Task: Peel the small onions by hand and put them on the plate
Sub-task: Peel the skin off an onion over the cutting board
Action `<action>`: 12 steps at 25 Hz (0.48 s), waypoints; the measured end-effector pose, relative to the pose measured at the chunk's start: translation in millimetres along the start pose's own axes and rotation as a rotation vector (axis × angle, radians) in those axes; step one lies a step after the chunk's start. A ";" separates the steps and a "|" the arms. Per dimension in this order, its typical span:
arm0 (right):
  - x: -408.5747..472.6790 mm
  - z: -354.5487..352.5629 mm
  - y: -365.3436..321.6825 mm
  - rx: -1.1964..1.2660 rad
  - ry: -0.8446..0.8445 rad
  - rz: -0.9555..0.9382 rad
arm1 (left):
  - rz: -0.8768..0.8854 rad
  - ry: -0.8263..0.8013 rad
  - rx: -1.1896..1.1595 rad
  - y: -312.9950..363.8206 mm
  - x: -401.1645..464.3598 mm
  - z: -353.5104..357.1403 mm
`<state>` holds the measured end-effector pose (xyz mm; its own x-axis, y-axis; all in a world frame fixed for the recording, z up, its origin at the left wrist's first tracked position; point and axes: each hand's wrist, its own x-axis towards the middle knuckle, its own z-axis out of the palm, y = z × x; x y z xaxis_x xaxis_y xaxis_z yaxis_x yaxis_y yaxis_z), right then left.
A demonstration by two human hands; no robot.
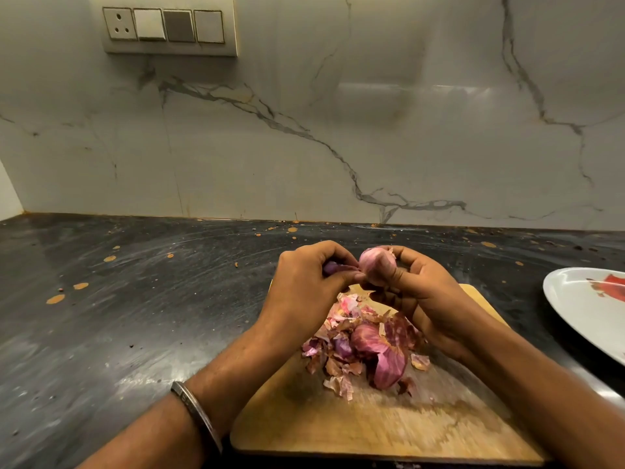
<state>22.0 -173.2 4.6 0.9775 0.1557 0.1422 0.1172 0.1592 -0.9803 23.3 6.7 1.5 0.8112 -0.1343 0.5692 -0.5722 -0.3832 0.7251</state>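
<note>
My right hand (419,292) holds a small pink onion (376,265) between thumb and fingers, above the far end of a wooden cutting board (355,424). My left hand (304,282) is curled right beside it and pinches a purple strip of onion skin (333,267) that leads toward the onion. A heap of pink and brown peels (365,343) lies on the board under both hands. The white plate (581,316) with a red print sits at the right edge, partly cut off by the frame; no onions show on its visible part.
The board lies on a dark, scuffed stone counter (135,316) with orange specks. A marble-look wall (304,130) runs behind, carrying a socket and switch panel (169,27) at upper left. A metal bangle (196,414) circles my left wrist.
</note>
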 end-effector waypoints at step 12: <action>-1.1 7.7 3.0 0.207 -0.032 0.027 | -0.204 -0.152 -0.193 3.2 6.9 -5.0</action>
<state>19.9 -165.4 2.6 0.9733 0.1930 0.1241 0.0496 0.3507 -0.9352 26.4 9.1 9.7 0.9119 -0.2135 0.3506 -0.3966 -0.2379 0.8866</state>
